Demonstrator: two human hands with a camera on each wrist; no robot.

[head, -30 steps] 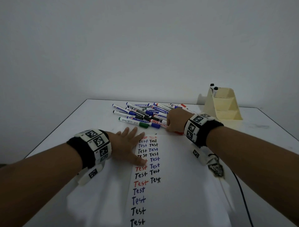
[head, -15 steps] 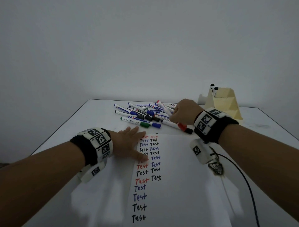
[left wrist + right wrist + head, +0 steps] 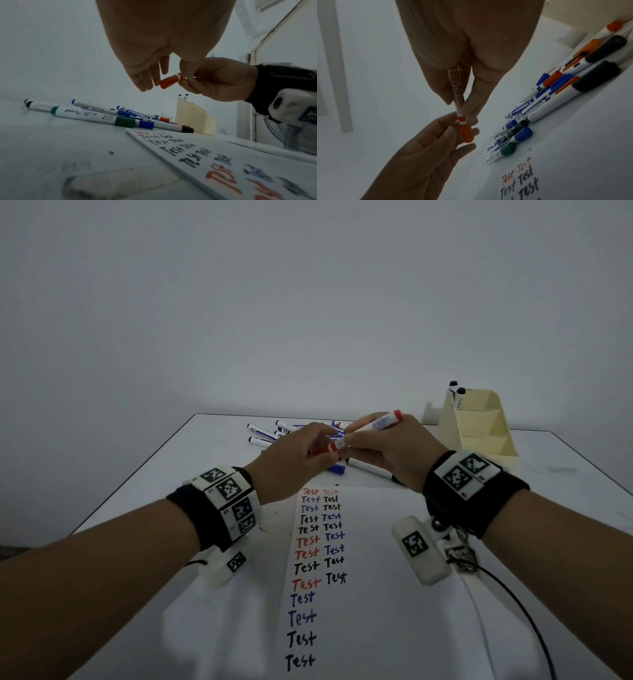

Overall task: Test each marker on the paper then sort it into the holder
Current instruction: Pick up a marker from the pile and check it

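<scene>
My right hand [image 3: 356, 440] grips a white whiteboard marker [image 3: 376, 424] by its barrel, lifted above the table and tilted, its red cap [image 3: 169, 81] pointing left. My left hand [image 3: 318, 440] has come up to that cap. Its fingers are nearly straight and cupped loosely round the cap [image 3: 466, 134], with the thumb tip beside the collar. The paper [image 3: 376, 594] lies below with rows of "Test" in black, red and blue. The cream stepped holder [image 3: 479, 436] stands at the back right with two black-capped markers [image 3: 457, 393] in its rear slot.
A pile of several markers [image 3: 270, 433] with blue, green, black and red caps lies behind the paper, right under my hands. The white table's left edge [image 3: 154, 460] runs diagonally. A black cable [image 3: 513, 604] trails from my right wrist.
My right hand picked a red marker out of the pile and raised it. My left hand left the paper and rose to meet the marker's cap.
</scene>
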